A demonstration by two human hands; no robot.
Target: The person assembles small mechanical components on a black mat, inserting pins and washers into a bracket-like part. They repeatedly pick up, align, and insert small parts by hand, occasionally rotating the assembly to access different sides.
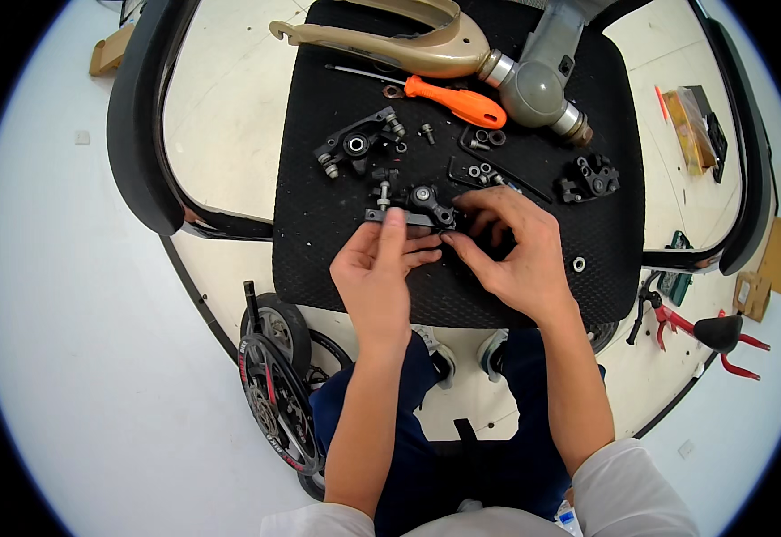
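Note:
A black disc brake caliper (422,195) with a flat mounting bracket and a silver bolt is held just above the chair seat's front half. My left hand (377,277) is closed on the bracket, thumb on top and fingers beneath. At the caliper's right end my right hand (529,255) pinches with thumb and fingers; its fingertips partly hide that end. Beyond them lie a second black caliper (356,143), a small bolt (427,133) and L-shaped hex keys (520,179) among nuts and washers. To the right rest another black caliper part (590,179) and a loose nut (578,264).
An orange-handled screwdriver (453,101) lies below a beige fork (408,54) joined to a grey housing (533,94). Black armrests (140,125) flank the seat (319,259). On the floor are wheels (274,394) at left and a red frame (677,322) at right.

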